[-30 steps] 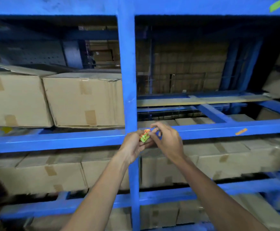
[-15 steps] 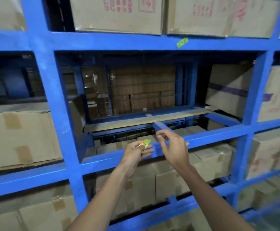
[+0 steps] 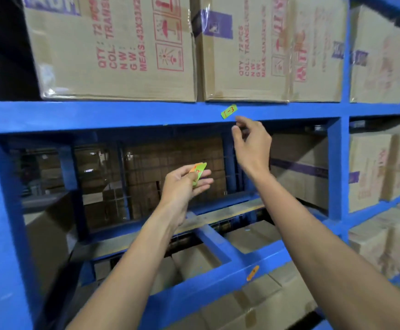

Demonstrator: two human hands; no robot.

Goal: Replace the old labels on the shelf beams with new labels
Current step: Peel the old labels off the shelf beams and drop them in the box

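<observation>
Blue shelving rack (image 3: 1, 210): painted steel uprights and cross beams, filling the whole view; the bay straight ahead is mostly vacant, with a plank across its floor.

Cartons, upper level (image 3: 113, 48): two large taped boxes with red print, side by side on the upper beam; more cartons stand in the bays to the right and on the level below.

Upper beam (image 3: 99, 113): horizontal, running left to right. Carries one green label (image 3: 229, 111) marked "I-3" in red, stuck flat on the beam face just under the seam between the two cartons. Long axis roughly along the beam, tilted so the right end sits higher. Judged the old label, not yet removed.

Lower beam (image 3: 206, 287): nearer, sloping up to the right. Carries one orange label (image 3: 252, 273), long axis tilted steeply, upper end to the right. Judged a replacement already fitted here, so this position looks done; writing too small to read.

Right hand (image 3: 251, 144): raised, fingers apart and curled, holding nothing; forefinger tip just below and right of the green label, near it but not visibly touching. Judged to be about to peel it.

Left hand (image 3: 184, 184): lower, at mid-bay, thumb pressed on a small stack of labels (image 3: 200, 172), green over orange, against open fingers; stack points up and to the right.

Remaining, by judgement: peel the green label, stick a fresh one in its place; other beams unseen.
</observation>
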